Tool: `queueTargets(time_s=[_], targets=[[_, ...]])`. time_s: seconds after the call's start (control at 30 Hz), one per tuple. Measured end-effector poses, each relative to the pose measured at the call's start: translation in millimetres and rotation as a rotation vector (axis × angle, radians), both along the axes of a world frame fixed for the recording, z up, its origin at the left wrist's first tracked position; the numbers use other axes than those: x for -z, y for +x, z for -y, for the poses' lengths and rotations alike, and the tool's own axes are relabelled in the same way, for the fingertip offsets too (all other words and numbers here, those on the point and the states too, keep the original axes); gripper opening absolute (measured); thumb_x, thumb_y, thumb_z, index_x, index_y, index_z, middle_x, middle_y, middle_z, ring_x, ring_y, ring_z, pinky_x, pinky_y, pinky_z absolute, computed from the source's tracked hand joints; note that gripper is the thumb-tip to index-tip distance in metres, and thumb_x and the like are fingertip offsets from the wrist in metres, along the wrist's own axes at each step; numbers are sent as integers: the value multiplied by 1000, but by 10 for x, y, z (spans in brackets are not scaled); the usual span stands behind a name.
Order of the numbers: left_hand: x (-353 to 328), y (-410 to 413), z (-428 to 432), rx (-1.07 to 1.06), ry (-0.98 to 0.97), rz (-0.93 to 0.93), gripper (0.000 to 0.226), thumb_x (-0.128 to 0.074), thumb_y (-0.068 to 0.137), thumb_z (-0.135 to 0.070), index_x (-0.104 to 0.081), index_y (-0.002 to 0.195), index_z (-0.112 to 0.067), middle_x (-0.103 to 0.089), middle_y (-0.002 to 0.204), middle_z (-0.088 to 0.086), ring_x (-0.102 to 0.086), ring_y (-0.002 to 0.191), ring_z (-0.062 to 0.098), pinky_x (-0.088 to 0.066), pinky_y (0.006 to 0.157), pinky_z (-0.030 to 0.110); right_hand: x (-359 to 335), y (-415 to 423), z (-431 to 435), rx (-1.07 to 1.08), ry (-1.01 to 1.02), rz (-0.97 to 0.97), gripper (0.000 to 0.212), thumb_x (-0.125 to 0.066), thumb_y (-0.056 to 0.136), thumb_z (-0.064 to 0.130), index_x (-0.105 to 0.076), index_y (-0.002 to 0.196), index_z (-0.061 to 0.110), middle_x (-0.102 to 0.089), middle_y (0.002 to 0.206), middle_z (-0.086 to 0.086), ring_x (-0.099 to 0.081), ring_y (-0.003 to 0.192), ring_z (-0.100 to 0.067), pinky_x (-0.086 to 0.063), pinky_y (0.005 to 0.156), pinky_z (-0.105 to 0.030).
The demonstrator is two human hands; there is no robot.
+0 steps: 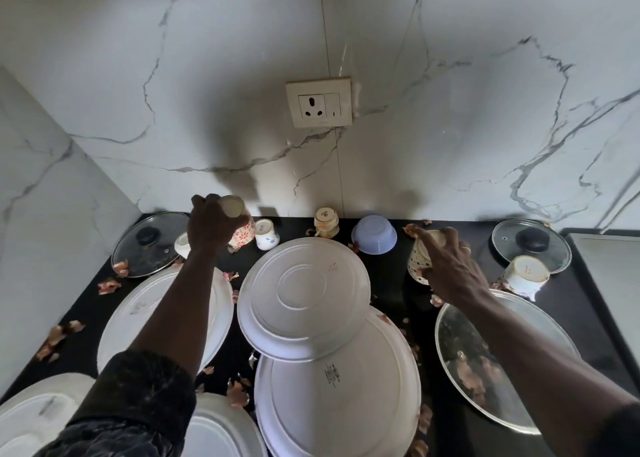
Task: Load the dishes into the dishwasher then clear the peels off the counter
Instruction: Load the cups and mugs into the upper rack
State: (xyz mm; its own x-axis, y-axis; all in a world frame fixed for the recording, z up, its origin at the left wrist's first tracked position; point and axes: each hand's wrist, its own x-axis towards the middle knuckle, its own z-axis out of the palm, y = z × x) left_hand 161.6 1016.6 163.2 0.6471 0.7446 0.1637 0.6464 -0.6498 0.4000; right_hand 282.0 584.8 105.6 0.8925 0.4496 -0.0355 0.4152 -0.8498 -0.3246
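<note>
Head view: a black counter (571, 304) is seen from above, against a marble wall with a socket (319, 103). The left hand (213, 226) is clenched around a floral cup (239, 226), which is held tilted above the counter's back left, its base turned toward the camera. The right hand (450, 266) is closed on a dotted cup (419, 259) at the back right; whether that cup is lifted or touching the counter cannot be told.

Along the wall a small white cup (266, 236), a tan cup (326, 222) and an inverted blue bowl (374, 234) are set. Another cup (525, 276) is seen lying on its side at the far right, touching a glass lid (531, 245). A second glass lid (149, 245) is placed at the far left, and a third, larger one (498, 363) lies under the right forearm.

In the middle an upturned plate (304, 299) is stacked, tilted, on a larger plate (337, 387). A further plate (166, 321) lies under the left forearm, and two more are cut off by the lower edge.

Pinkish peels (57, 339) are scattered over the counter, between the dishes. The dishwasher is not in view.
</note>
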Motion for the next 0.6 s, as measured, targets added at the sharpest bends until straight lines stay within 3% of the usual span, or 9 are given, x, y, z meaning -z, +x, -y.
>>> queueTargets(time_s=[0.13,0.3,0.47,0.6], targets=[[-89,-88,411,87,28,-45,71,-86,66,-50,-59,122,-13,-47,119,12,-62,104,39,-50,88,44,-92,-168,-86,-45,21,4,88,-75,83,20,-24,150,45,-18,153,-6,-41,123,-41,-57,78,-50],[-142,-189,808,217,-5,-31,72,-88,63,-47,-59,122,-18,-48,120,9,-61,104,36,-50,84,41,-183,-373,-107,-57,66,23,84,-74,84,20,-28,150,43,-17,152,-4,-41,124,-39,-56,78,-47],[-170,-304,1321,368,-85,-8,71,-88,57,-53,-63,114,-18,-67,112,5,-64,103,30,-52,83,40,-298,-603,44,-61,93,58,84,-73,83,18,-28,150,41,-20,152,-5,-41,123,-38,-54,76,-44],[-214,-407,1874,529,-59,-1,64,-86,56,-53,-64,107,-22,-67,105,1,-63,96,25,-52,76,41,-385,-776,337,-39,96,79,89,-75,83,21,-24,152,44,-20,150,-6,-41,121,-37,-55,80,-46]])
